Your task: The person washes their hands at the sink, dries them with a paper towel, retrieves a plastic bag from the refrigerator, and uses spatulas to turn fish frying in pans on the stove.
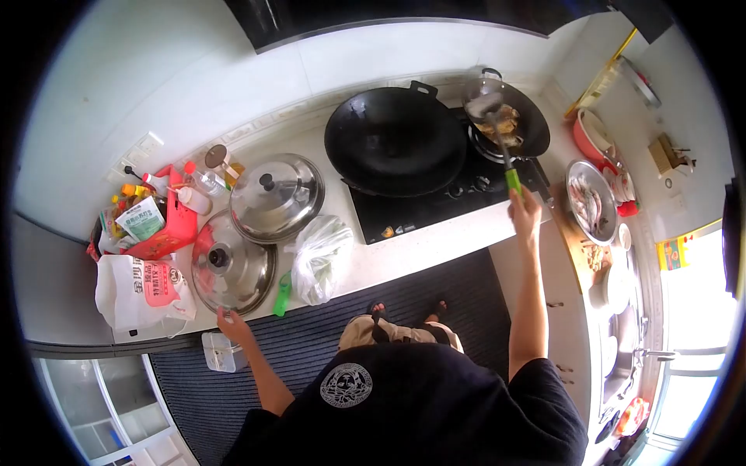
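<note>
My right hand (525,211) is closed round the green handle of a spatula (507,159). Its blurred metal head is over a small wok (536,124) with browned pieces of food (501,124) in it. My left hand (235,326) is at the counter's front edge, by the rim of a steel wok lid (250,283). Its fingers are small and partly hidden, so their grip is unclear. A clear plastic container (224,353) shows just below that hand. To its right lie a green-handled tool (283,295) and a plastic bag with something green inside (320,256).
A large black wok (392,136) stands on the black gas hob (423,210). Behind the first lid lies another steel lid (284,190). A red basket (183,217) holds bottles and packets. At the right are a metal bowl of fish (579,171) and a sink (622,365).
</note>
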`<state>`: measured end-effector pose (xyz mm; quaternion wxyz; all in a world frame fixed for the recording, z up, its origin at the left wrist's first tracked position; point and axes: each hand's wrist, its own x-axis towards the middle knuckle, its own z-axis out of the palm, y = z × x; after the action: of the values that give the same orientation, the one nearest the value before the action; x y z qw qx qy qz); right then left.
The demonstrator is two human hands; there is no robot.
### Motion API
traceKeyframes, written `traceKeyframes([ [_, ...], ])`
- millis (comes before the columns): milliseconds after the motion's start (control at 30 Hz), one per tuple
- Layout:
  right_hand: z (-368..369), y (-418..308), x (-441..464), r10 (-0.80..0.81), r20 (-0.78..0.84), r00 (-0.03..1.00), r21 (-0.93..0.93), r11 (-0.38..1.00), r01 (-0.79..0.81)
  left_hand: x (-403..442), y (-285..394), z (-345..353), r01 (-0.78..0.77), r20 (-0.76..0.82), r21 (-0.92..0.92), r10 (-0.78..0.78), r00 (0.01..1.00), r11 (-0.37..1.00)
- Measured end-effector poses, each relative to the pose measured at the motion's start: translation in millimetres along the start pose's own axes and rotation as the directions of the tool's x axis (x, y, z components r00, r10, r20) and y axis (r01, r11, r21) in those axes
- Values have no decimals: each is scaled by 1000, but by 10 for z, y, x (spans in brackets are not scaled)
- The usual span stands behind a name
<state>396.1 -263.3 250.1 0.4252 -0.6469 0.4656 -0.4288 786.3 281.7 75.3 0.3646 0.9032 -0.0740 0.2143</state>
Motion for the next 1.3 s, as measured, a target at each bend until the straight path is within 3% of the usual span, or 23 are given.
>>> traceKeyframes([
  [100,247,-167,-173,41,161,986,-95,995,-26,-309,156,-174,200,37,-30,-199,979,979],
  [167,374,-392,-271,-86,243,966,-446,875,190,-511,216,-254,239,42,-120,-236,971,963],
  [200,449,-459,-296,-96,259,961,-535,814,226,-579,197,-303,257,46,-165,-253,966,952],
  [233,516,-534,-326,-166,294,941,-589,744,315,-659,78,-311,255,43,-143,-251,967,956],
  [367,693,-641,-313,-188,447,875,-688,552,470,-1073,-126,-287,319,84,-94,-311,947,943],
  [500,730,-555,-305,-238,442,865,-653,576,492,-1569,-15,-327,458,135,-30,-450,883,889],
  [600,695,-481,-296,-235,443,865,-635,599,488,-2058,-375,-286,327,266,313,-412,871,892],
  [700,688,-383,-254,-223,441,869,-645,595,480,-2503,-481,-178,264,348,427,-426,835,865],
  [933,372,-265,-32,-332,400,855,-485,714,504,-3269,179,221,278,513,331,-419,749,902],
  [1033,4,-185,154,-383,379,842,-348,785,513,-3658,550,498,313,600,254,-403,691,915],
  [1133,-484,-95,388,-406,349,844,-354,777,520,-4070,936,749,346,687,198,-382,618,917],
  [1267,-1303,3,836,-446,318,837,-353,764,541,-4712,1282,827,290,691,196,-342,636,937],
  [1300,-1516,24,986,-433,329,839,-369,759,536,-4996,1108,897,270,688,196,-328,647,943],
])
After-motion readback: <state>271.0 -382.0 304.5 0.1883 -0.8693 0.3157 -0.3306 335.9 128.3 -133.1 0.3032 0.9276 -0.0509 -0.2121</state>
